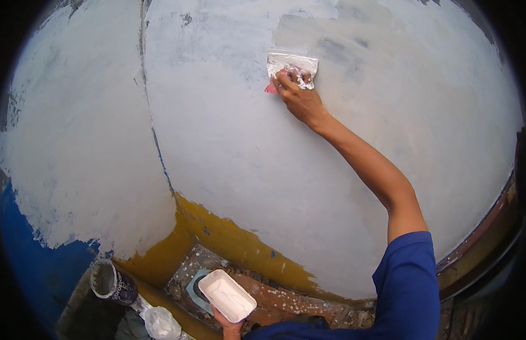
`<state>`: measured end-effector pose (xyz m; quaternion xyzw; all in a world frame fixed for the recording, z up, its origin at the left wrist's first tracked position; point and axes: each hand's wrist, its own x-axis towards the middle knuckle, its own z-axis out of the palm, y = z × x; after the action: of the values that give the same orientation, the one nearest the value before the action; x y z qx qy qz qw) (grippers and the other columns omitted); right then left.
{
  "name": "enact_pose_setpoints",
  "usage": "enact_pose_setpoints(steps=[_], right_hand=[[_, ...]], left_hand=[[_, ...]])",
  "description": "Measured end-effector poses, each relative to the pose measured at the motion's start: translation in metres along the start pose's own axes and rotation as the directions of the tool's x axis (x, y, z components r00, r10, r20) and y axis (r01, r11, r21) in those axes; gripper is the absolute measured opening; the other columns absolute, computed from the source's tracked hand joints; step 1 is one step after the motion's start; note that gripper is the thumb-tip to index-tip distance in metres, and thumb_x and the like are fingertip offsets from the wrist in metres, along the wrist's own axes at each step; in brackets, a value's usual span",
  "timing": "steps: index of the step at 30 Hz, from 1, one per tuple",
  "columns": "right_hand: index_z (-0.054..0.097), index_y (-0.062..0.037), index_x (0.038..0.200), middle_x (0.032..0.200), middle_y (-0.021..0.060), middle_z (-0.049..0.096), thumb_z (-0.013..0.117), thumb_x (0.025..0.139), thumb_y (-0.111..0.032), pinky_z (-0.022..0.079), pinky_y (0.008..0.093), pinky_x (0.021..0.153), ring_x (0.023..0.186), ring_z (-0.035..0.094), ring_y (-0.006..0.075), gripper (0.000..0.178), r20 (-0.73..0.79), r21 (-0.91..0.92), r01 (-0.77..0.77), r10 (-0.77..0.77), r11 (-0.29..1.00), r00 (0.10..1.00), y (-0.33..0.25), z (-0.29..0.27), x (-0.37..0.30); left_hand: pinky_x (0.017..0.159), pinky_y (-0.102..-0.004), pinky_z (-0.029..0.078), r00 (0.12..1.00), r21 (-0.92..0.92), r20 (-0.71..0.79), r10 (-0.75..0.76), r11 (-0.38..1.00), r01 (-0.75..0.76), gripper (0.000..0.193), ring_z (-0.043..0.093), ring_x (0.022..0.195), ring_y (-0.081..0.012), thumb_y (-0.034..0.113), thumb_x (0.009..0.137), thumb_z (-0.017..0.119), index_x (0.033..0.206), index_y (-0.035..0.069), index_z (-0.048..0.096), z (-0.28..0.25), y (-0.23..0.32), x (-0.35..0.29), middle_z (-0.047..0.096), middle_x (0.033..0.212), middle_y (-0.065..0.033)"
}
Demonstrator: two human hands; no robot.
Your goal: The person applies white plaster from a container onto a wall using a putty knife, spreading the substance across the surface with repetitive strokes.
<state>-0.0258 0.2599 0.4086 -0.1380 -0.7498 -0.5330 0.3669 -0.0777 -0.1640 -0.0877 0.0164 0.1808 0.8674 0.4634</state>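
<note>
My right hand (302,103) is raised against the wall (246,153), with the arm stretched up from the lower right. Its fingers grip a wide putty spreader (277,63), smeared white with some red showing at its lower left. The spreader's long straight edge points up and appears to lie on the wall. Low in the view, my left hand (230,327) supports a shallow rectangular tray (247,313) from beneath. White putty (228,294) coats the inside of the tray. Part of the left hand is hidden under it.
A crack (155,136) runs down the corner between two white-coated wall faces. Below are mustard (234,235) and blue (25,255) painted areas. A dark bucket (106,280) and a clear plastic bag (162,324) stand at lower left. A paint-spattered ledge (280,300) lies below.
</note>
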Motion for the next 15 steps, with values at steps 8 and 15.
enact_pose_setpoints(steps=[8, 15], right_hand=[[0.067, -0.0023, 0.116, 0.112, 0.0109, 0.056, 0.056, 0.079, 0.005, 0.043, 0.0585, 0.094, 0.112, 0.055, 0.0329, 0.039, 0.228, 0.461, -0.207, 0.110, 0.863, 0.967, -0.062, -0.044, -0.003], [0.066, -0.0030, 0.110, 0.112, 0.0098, 0.060, 0.058, 0.079, 0.003, 0.044, 0.0556, 0.097, 0.116, 0.054, 0.0319, 0.032, -0.037, 0.176, -0.166, 0.175, 0.970, 0.984, 0.041, -0.060, 0.071]], left_hand=[[0.103, -0.0579, 0.044, 0.996, 0.149, -0.002, 0.087, 0.985, -0.086, 0.064, 0.055, 0.124, -0.0352, 0.060, 0.094, 0.040, 0.144, 0.021, 0.046, -0.010, 0.003, -0.005, 0.054, 0.141, -0.0056], [0.102, -0.0566, 0.047, 0.995, -0.135, -0.097, -0.009, 0.991, -0.004, 0.066, 0.056, 0.122, -0.0336, 0.059, 0.097, 0.031, 0.148, 0.018, 0.039, 0.004, 0.009, -0.012, 0.052, 0.141, -0.0087]])
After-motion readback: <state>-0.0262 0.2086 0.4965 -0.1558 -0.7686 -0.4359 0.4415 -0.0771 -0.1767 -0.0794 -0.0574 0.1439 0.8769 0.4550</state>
